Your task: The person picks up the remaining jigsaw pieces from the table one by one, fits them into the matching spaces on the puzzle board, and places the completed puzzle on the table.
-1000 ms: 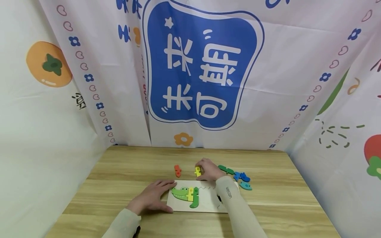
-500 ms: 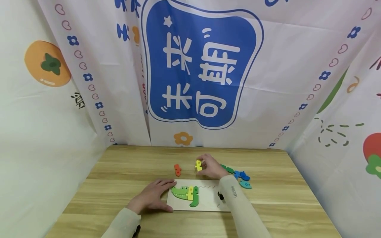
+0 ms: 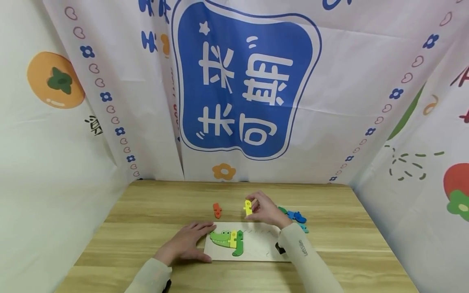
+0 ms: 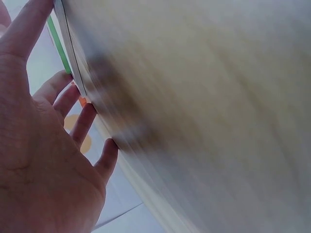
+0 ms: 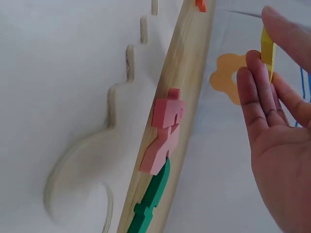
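Between thumb and fingertips, my right hand [image 3: 266, 209] pinches a yellow puzzle piece [image 3: 248, 207], held upright just beyond the board's far edge. The right wrist view shows the same yellow piece [image 5: 267, 48] seen edge-on. A white puzzle board [image 3: 260, 247] lies on the table, carved with a recessed outline. At its left end sit a green crocodile head [image 3: 218, 237], a yellow piece [image 3: 233, 239] and a green leg piece [image 3: 239, 246], joined in a row. My left hand [image 3: 188, 242] rests at the board's left end, fingers extended and spread, thumb at the near corner.
An orange piece [image 3: 217, 211] lies beyond the board. Right of my right hand are blue pieces [image 3: 298, 217] and a teal piece [image 3: 303, 228], partly covered by the arm. Pink pieces [image 5: 167, 116] and a green piece [image 5: 149, 201] show in the right wrist view. Printed cloth [image 3: 337, 101] surrounds the table.
My right hand has lifted the yellow piece off the table and shifted slightly right with it, tilting it upright. The left hand has stayed at the board's end.
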The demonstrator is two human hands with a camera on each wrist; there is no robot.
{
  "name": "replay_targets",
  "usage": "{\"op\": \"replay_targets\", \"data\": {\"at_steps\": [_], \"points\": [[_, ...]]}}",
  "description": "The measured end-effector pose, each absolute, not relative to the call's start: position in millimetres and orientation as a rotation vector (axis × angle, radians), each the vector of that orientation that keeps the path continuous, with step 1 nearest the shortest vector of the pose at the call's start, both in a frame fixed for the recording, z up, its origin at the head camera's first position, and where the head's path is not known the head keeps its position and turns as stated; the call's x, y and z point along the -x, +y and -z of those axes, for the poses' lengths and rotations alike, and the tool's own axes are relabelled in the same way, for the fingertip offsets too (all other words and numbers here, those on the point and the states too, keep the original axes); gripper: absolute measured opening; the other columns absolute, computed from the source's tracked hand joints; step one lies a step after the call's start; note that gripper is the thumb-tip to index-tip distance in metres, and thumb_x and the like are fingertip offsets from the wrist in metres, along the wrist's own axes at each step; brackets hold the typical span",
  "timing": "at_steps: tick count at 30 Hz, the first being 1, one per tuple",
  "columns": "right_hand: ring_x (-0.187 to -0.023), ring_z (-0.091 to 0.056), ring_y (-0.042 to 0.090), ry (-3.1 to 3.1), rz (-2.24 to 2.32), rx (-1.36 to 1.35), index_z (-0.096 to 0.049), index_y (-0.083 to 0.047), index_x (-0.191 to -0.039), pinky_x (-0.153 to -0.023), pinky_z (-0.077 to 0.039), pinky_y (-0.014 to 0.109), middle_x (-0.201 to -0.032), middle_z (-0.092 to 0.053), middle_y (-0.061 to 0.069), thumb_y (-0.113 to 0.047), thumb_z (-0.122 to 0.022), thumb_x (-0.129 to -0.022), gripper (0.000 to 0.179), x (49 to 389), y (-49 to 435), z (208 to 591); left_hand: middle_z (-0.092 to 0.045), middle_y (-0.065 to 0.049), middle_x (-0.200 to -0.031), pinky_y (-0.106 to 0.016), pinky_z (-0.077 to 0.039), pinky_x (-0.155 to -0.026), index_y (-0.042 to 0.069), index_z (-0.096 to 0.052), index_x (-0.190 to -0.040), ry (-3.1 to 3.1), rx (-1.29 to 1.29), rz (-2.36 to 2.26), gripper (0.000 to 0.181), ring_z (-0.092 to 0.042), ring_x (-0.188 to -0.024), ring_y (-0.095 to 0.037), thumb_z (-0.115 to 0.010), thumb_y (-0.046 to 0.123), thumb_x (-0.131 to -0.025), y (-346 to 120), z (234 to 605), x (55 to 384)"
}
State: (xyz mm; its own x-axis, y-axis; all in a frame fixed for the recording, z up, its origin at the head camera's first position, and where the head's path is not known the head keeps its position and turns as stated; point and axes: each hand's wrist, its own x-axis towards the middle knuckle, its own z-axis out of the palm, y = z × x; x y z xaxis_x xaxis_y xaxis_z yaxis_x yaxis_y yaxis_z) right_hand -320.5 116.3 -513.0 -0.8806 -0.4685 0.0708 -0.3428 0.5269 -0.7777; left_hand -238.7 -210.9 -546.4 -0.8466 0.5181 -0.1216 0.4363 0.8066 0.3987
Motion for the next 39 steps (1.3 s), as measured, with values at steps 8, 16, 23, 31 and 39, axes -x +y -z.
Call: {"op": "replay_targets", "data": {"at_steps": [8, 16, 23, 31, 39], "points": [[-0.090, -0.060, 0.013, 2.662, 1.209, 0.722, -0.060, -0.005, -0.138, -0.078, -0.055, 0.025, -0.121, -0.055, 0.005, -0.013, -0.090, -0.081, 0.064, 286, 124, 502, -0.040, 0.000, -0.165, -0.066, -0.031, -0.117, 0.025, -0.044, -0.159, 2.771, -0.736, -0.535, 0.104, -0.037, -0.149, -0.038, -0.079, 0.074, -0.074, -211, 547, 241], [-0.086, -0.060, 0.010, 2.688, 1.151, 0.721, -0.062, -0.009, -0.131, -0.085, -0.057, 0.041, -0.114, -0.055, 0.002, -0.016, -0.091, -0.080, 0.059, 261, 127, 501, -0.040, -0.001, -0.165, -0.067, -0.032, -0.116, 0.024, -0.044, -0.159, 2.749, -0.747, -0.536, 0.105, -0.038, -0.148, -0.038, -0.077, 0.077, -0.074, -208, 549, 240], [-0.080, -0.058, 0.009, 2.713, 1.158, 0.713, -0.062, -0.010, -0.130, -0.081, -0.053, 0.032, -0.108, -0.058, 0.003, -0.015, -0.091, -0.080, 0.058, 258, 125, 499, -0.041, -0.001, -0.165, -0.066, -0.033, -0.115, 0.024, -0.044, -0.159, 2.771, -0.764, -0.521, 0.105, -0.038, -0.148, -0.037, -0.077, 0.076, -0.074, -208, 547, 241], [-0.074, -0.055, 0.005, 2.722, 1.136, 0.741, -0.062, -0.005, -0.130, -0.082, -0.052, 0.030, -0.091, -0.061, -0.002, -0.016, -0.092, -0.079, 0.061, 256, 120, 506, -0.040, -0.002, -0.165, -0.068, -0.032, -0.115, 0.023, -0.044, -0.159, 2.772, -0.763, -0.538, 0.106, -0.037, -0.149, -0.039, -0.077, 0.076, -0.073, -210, 547, 241], [-0.072, -0.058, 0.005, 2.643, 1.171, 0.694, -0.061, -0.002, -0.132, -0.075, -0.053, 0.025, -0.106, -0.063, 0.004, -0.015, -0.093, -0.077, 0.065, 252, 117, 516, -0.039, -0.002, -0.166, -0.068, -0.031, -0.116, 0.024, -0.043, -0.159, 2.767, -0.755, -0.527, 0.106, -0.036, -0.150, -0.039, -0.076, 0.077, -0.073, -210, 551, 242]]}}
